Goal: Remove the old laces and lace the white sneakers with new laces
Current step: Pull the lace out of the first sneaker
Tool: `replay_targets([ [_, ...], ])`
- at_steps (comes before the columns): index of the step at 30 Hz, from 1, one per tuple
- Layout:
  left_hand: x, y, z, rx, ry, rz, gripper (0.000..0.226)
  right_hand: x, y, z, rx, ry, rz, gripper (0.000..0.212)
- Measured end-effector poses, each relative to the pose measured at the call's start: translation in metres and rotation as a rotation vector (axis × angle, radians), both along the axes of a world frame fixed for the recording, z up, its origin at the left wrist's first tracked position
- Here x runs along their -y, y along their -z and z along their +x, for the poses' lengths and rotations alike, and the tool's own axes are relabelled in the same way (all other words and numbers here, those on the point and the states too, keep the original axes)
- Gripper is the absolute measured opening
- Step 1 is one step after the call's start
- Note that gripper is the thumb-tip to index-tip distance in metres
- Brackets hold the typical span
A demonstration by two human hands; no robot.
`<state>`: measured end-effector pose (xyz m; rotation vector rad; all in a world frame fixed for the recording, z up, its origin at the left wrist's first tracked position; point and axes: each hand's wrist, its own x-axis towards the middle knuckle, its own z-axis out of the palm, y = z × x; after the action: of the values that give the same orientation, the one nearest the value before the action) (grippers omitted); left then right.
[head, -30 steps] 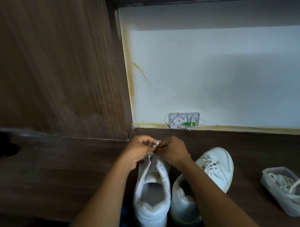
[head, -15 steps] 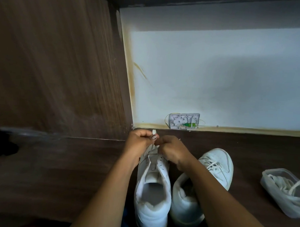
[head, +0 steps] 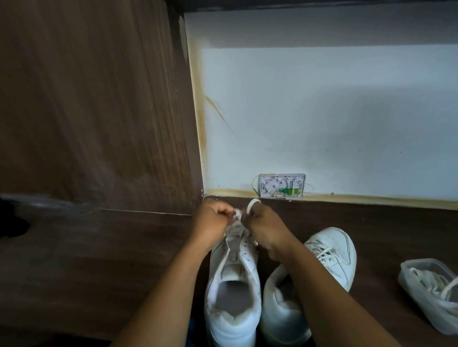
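Two white sneakers stand side by side on the dark wooden floor. The left sneaker (head: 233, 290) has most of its eyelets bare, and both hands work at its toe end. My left hand (head: 212, 222) pinches a white lace (head: 251, 206) just above the toe. My right hand (head: 266, 226) grips the same lace, which loops up above its fingers. The right sneaker (head: 329, 257) is still laced and lies partly under my right forearm.
A clear plastic container (head: 434, 294) with several loose white laces sits on the floor at the right. A small white wall box (head: 282, 185) is mounted low on the white wall. A brown wooden panel (head: 90, 103) rises at the left.
Both hands have shifted slightly away from me over the toe of the left sneaker, drawing the lace up; a loop now shows above my right hand.
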<state>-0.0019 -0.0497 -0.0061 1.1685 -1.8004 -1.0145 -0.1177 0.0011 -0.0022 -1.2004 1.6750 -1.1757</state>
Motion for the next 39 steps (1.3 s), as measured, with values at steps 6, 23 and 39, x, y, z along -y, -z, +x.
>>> replay_targets([
  [6, -0.007, -0.011, -0.007, -0.266, 0.082, 0.085, 0.017, -0.002, -0.005, -0.007, 0.186, -0.087, 0.123, 0.016],
  [23, -0.003, -0.002, 0.007, 0.083, 0.069, -0.055, 0.023, 0.005, 0.005, -0.001, 0.238, 0.008, -0.046, 0.021],
  [39, -0.018, -0.03, -0.008, -0.368, 0.128, 0.007, 0.018, 0.001, 0.005, 0.006, -0.173, -0.096, -0.112, 0.021],
])
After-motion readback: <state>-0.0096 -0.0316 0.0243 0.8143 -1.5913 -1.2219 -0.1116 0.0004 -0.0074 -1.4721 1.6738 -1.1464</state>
